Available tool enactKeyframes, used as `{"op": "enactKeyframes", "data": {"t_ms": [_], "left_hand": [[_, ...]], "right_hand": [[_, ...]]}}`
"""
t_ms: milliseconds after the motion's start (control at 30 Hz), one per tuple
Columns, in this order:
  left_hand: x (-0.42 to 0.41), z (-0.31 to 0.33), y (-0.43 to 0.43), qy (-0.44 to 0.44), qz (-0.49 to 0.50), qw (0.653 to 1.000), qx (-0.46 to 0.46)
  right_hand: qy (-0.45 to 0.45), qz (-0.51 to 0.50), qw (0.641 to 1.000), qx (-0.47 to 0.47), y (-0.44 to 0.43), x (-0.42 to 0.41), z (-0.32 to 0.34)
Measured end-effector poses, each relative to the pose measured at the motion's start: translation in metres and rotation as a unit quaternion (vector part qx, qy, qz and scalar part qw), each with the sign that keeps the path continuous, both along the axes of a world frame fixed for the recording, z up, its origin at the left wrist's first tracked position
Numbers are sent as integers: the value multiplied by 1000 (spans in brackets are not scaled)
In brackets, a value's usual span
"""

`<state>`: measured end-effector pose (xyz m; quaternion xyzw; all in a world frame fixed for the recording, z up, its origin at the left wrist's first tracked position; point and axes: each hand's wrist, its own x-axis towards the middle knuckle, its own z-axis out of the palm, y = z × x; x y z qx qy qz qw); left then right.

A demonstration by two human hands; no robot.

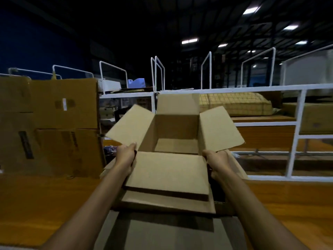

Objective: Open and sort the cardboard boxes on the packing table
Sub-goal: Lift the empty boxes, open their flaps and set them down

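Though blurred, box [167, 170] seems plain brown, flaps [132, 124] splayed.

Plain brown cardboard box [173, 141] — upright, flaps splayed open.

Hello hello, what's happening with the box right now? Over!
Open box held at its sides by left hand and right hand. Four flaps open, inside looks empty. Big stacked boxes stand left, not blocking.
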<state>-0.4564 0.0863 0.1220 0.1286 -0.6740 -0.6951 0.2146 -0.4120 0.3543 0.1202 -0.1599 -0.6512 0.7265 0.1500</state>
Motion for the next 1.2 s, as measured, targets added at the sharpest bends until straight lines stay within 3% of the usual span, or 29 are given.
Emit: {"op": "enactKeyframes", "data": {"t_ms": [133,300,433,500,600,667,733,800,867,1000,1133,1200], "left_hand": [[1,-19,-24,-75,-18,997,-9],[12,-6,-39,-107,-117,973,-170],[19,-5,-47,-42,-157,908,-386],[29,2,-46,29,-163,881,-444],[43,13,-45,98,-261,865,-417],[49,15,-41,110,-314,835,-439],[44,7,-34,129,-313,797,-500],[31,-1,-29,129,-308,789,-516],[15,-8,-26,86,-327,784,-521],[-5,-19,-18,-13,-338,730,-594],[-6,-24,-12,-46,-330,703,-629],[-3,-28,-10,-34,-305,706,-638]], "right_hand": [[-13,10,996,91,-18,4,-8],[-35,-70,956,284,-24,17,-8],[8,-96,917,387,-31,39,-7],[55,-52,911,405,-39,55,0],[79,100,865,485,-55,77,12],[72,139,825,543,-63,76,13],[57,119,795,592,-70,64,14],[28,112,779,617,-76,47,16],[-24,130,769,626,-78,28,11],[-91,142,718,675,-75,7,-11],[-88,115,707,692,-72,7,-23],[-72,91,709,695,-73,10,-28]]}}
